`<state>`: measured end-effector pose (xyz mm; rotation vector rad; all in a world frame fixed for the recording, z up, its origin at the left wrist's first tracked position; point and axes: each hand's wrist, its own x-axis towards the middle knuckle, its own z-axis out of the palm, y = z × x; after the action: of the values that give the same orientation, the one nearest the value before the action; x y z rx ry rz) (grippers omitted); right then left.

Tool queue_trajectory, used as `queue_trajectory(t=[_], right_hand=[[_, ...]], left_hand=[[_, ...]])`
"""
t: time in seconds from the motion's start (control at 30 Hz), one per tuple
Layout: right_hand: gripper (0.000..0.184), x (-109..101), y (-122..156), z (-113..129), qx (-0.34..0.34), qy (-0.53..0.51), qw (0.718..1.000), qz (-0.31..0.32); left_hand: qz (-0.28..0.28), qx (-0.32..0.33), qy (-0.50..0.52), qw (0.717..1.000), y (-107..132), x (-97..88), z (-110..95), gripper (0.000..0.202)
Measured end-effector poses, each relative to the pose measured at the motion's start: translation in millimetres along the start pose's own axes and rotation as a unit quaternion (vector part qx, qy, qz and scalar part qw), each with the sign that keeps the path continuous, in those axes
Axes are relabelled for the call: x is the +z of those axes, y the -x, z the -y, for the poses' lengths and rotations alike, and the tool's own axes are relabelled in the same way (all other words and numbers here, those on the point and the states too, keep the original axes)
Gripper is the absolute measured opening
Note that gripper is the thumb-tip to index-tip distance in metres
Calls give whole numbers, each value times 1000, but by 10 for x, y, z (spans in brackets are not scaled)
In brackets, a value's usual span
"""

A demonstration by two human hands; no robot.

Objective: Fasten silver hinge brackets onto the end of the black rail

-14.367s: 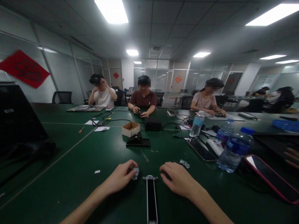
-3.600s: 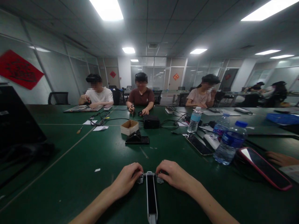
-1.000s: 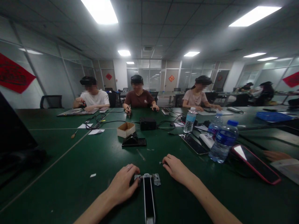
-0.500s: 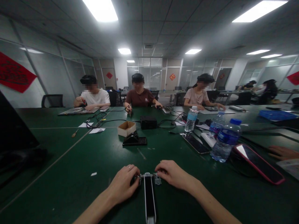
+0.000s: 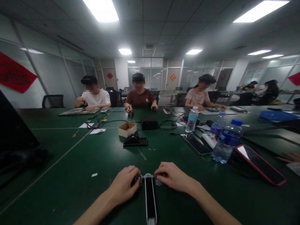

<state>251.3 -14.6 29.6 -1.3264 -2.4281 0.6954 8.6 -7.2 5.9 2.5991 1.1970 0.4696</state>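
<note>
Okay, the head camera gives me a pretty wide, far-off view, but both hands are in close. The left hand [image 5: 124, 182] is curled around the left side of a small metal bracket [image 5: 148, 177], and the right hand [image 5: 172, 181] comes in from the other side, its fingertips [image 5: 157, 173] bunched at the bracket's right end. Looks like both have hold of it, though the fingers hide most of the contact, so don't quote me on how firm the grip is. The bracket sits across the far end of a narrow black rail [image 5: 150, 200], which lies flat on the green table [image 5: 70, 193] and points straight toward me. So the bracket is up against the rail's end, but I can't make out any fastening, and no other part shows along the rail. A white paper scrap [image 5: 94, 175] lies off to the left, with an open cardboard box [image 5: 127, 129] farther ahead.
</note>
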Motion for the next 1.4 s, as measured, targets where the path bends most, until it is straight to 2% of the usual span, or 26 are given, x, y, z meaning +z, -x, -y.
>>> queue_trajectory(t=[0.23,0.47,0.87,1.1,1.4], right_hand=[[23,25,-17,-6,-4,-10,1000,-5],[19,24,-6,-27,20,-47,999,-3],[22,-14,-6,-1,-32,-9,999,-8],[22,-2,-6,7,-28,1,1000,-4],[15,17,-18,20,50,-63,997,-7]], left_hand=[[-1,2,-3,1000,-3,-25,-22,13],[-6,8,-1,1000,-2,-2,8,13],[-1,-2,3,1000,13,-31,-20,12],[-11,9,4,1000,8,5,15,12],[-9,0,2,1000,8,-19,-21,13]])
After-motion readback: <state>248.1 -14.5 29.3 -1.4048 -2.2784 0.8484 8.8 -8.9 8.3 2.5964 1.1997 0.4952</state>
